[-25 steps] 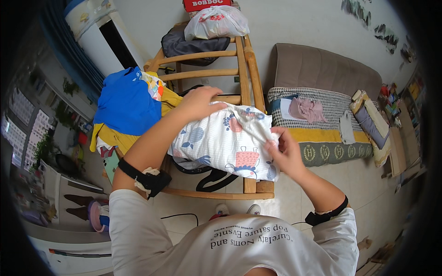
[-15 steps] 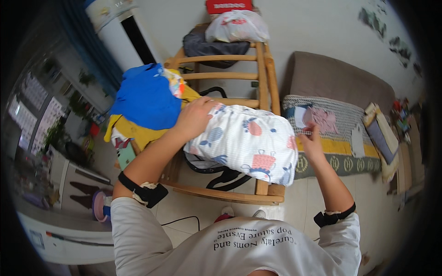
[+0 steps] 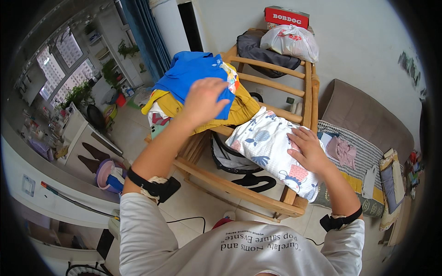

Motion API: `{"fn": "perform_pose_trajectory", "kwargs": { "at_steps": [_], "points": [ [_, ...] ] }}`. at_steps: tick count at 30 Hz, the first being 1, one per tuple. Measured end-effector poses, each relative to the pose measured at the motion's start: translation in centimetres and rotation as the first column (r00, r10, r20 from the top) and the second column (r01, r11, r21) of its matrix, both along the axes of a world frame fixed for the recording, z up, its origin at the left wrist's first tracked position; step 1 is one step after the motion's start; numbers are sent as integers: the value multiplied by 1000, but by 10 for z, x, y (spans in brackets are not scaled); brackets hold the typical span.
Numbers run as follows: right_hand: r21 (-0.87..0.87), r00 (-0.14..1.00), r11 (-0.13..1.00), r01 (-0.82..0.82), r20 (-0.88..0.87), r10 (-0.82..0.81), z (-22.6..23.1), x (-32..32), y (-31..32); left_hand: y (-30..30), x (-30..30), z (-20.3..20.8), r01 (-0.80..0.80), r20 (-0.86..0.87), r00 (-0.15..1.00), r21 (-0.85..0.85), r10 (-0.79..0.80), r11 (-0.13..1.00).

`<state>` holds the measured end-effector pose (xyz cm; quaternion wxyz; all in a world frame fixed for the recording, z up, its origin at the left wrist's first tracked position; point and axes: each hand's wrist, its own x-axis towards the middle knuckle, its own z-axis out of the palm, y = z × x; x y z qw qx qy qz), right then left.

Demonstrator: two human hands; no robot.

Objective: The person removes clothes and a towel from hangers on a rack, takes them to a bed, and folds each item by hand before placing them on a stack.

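Observation:
A white cloth with printed fruit and leaf shapes (image 3: 260,138) lies folded over the slats of a wooden frame (image 3: 239,195). My right hand (image 3: 307,149) rests flat on its right part, fingers spread. To the left, my left hand (image 3: 207,99) is over a blue garment (image 3: 189,71), slightly blurred, with its fingers stretched out and nothing seen in them. Whether it touches the blue fabric I cannot tell. Under the blue piece lies yellow clothing (image 3: 246,103), the top of a pile at the frame's left end.
A white plastic bag (image 3: 290,43), a dark grey cloth (image 3: 264,55) and a red box (image 3: 286,17) sit at the frame's far end. Right stands a sofa (image 3: 368,115) with clothes on it. Black straps (image 3: 253,181) show beneath the slats. A pink basin (image 3: 108,175) is at left.
My left hand has left the printed cloth and moved over the blue garment. My right hand has come down onto the cloth's right part. The view has turned left.

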<state>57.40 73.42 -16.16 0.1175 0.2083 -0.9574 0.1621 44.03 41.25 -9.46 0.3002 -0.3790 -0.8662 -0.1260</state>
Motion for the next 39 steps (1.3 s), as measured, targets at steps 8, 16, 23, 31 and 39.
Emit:
{"fn": "perform_pose_trajectory", "kwargs": {
  "at_steps": [8, 16, 23, 31, 39],
  "points": [
    [53, 1000, 999, 11, 27, -12, 25, 11, -5, -45, -31, -3, -38, 102, 994, -122, 51, 992],
    [-32, 998, 999, 5, 61, -3, 167, -29, -119, -64, -75, 89, -225, 330, 942, 762, -65, 607],
    [126, 983, 983, -133, 140, 115, 98, -117, -237, -192, -108, 187, 146, -164, 975, 981, 148, 128],
    [350, 985, 935, 54, 136, -107, 96, -133, -285, -291, 61, 243, 253, -552, 740, 758, 385, 601],
    [-313, 824, 762, -567, -218, 523, 155, -38, -393, -245, 203, 207, 347, -332, 936, 825, -115, 446]
  ]
}}
